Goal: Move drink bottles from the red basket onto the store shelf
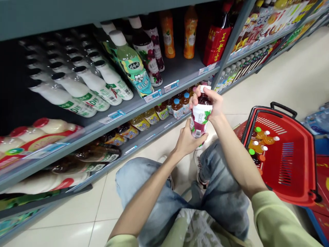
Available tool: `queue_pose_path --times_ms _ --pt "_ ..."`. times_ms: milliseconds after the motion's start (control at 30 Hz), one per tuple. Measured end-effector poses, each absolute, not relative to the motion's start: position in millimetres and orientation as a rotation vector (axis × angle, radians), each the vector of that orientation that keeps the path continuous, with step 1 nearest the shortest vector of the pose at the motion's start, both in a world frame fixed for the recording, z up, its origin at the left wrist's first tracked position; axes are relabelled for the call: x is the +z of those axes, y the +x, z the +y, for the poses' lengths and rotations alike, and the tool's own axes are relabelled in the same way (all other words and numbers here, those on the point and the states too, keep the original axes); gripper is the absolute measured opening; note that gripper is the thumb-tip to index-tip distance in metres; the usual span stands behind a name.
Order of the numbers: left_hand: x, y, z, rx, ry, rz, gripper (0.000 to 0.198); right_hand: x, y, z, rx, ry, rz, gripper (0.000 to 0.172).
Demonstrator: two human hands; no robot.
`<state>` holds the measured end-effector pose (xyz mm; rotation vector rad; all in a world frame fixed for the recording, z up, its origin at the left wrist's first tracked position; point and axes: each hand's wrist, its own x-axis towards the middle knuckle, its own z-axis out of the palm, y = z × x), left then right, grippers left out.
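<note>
Grape juice bottle (200,116) is up in the air, roughly upright w/ a slight tilt, just out from the front edge of the shelf (180,73) and above the knees (144,185), resting on nothing. Left hand (189,139) is closed round its lower part, fingers wrapped over the label near the base. Right hand (212,101) is closed over the neck, fingertips at the white cap (205,88). Red basket (295,161) sits on the floor to the right, near the right elbow, w/ several capped bottles (260,144) bunched against its left wall. More grape bottles (147,51) stand on the shelf toward its middle, beside a green-label one (131,63). On handling, as I judge it: carry the weight w/ the L hand low on the body, R hand only steadying the top, and don't hang it by the cap. Label looks slick, so grip firm, elbows in. Watch the price tags (171,85) along the shelf's front edge, close to the knuckles.
</note>
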<state>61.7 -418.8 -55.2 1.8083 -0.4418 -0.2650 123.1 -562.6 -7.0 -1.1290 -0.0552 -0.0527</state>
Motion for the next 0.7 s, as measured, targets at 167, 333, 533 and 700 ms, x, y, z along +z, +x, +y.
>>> queue_pose_path --times_ms 167,333,533,700 --pt "-52.9 62.0 -416.9 -0.245 1.817 -0.454 0.043 -4.3 123.0 -560.7 -0.071 -1.151 -0.090 0.043" --pt "-51.9 60.7 -416.5 -0.254 1.799 -0.462 0.040 -6.5 122.0 -561.7 -0.092 -1.148 -0.113 0.043" --pt "-55.5 62.7 -415.2 -0.292 1.758 -0.440 0.038 -9.3 123.2 -559.7 -0.078 -1.130 -0.091 0.041" --pt "-58.6 65.7 -414.5 -0.270 1.718 -0.441 0.040 -4.8 123.7 -556.0 -0.061 -1.106 -0.086 0.041"
